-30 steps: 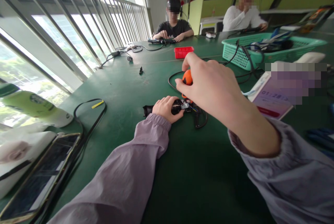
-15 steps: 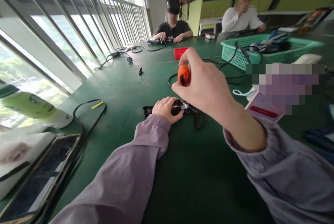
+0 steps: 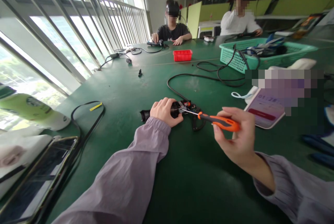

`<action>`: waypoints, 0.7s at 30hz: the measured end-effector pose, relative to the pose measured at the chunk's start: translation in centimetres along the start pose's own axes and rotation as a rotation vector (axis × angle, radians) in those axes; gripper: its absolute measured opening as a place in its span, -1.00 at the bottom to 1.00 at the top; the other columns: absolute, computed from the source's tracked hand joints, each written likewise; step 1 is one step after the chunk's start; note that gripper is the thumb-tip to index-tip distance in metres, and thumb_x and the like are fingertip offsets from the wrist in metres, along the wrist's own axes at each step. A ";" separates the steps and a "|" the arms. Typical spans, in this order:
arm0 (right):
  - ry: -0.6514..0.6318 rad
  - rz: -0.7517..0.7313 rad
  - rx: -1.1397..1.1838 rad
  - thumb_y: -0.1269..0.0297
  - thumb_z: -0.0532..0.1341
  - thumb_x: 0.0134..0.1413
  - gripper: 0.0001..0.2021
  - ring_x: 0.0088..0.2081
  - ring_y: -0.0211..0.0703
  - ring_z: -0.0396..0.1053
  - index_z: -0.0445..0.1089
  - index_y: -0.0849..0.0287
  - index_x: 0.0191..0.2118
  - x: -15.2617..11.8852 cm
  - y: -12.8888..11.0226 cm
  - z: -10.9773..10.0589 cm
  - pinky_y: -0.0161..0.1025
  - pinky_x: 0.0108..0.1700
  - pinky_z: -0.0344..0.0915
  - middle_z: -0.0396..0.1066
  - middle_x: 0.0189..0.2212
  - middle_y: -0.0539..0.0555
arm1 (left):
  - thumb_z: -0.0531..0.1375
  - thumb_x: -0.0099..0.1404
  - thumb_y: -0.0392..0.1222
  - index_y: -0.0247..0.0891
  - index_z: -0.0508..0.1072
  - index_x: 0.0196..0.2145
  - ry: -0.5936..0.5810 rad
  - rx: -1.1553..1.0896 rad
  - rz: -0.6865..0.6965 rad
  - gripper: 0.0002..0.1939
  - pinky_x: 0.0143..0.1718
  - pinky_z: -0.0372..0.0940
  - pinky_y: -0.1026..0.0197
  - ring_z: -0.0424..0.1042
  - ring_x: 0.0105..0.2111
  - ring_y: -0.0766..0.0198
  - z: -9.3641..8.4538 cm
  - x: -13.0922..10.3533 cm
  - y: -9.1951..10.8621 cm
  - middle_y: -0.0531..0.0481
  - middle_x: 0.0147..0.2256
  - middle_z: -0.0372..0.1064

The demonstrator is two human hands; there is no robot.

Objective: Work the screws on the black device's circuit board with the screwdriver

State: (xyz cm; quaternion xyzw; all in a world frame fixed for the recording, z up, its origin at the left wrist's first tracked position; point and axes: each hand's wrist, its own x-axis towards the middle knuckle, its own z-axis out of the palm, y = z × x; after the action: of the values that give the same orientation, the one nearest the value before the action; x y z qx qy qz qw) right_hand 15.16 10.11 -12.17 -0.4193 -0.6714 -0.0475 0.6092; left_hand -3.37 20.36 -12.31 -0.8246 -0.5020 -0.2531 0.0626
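Observation:
My left hand (image 3: pixel 165 112) is wrapped round a black corded device (image 3: pixel 146 114) and holds it down on the green table. Its right end lies exposed, with small metal and red parts and thin wires showing; the fingers cover its middle. My right hand (image 3: pixel 238 132) grips an orange-and-black screwdriver (image 3: pixel 220 121) by the handle, held nearly level. The thin shaft points left, its tip at the exposed end beside my left thumb; whether it touches a screw I cannot tell. A black loop-shaped part (image 3: pixel 198 124) lies just below the shaft.
Behind the device, a black cable (image 3: pixel 188 75) curls toward a green basket (image 3: pixel 232 58) of tools. A red tray (image 3: pixel 182 55) stands farther back. Phones (image 3: pixel 266 109) lie at both sides, and a bottle (image 3: pixel 33 109) lies left. Two people sit across the table.
My right hand has moved right and down and turned, so the screwdriver has gone from end-on to nearly level. My left hand stays on the device.

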 end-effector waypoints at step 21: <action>-0.180 0.050 -0.102 0.30 0.12 0.08 -0.84 -0.34 -0.18 0.37 0.29 0.11 -0.17 -0.9 0.7 -1.2 -0.23 -0.31 0.34 0.39 -0.33 0.06 | 0.16 -0.02 0.00 -0.21 0.33 -0.10 0.033 0.083 0.069 -0.50 -0.21 0.20 0.14 0.33 -0.23 0.13 0.3 0.1 -0.3 -0.05 -0.22 0.31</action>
State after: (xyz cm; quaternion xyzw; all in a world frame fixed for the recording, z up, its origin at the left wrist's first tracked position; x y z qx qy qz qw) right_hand 16.47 9.41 -12.92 -0.4690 -0.7095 -0.0287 0.5252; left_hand -3.49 20.66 -12.56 -0.8338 -0.4824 -0.2430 0.1137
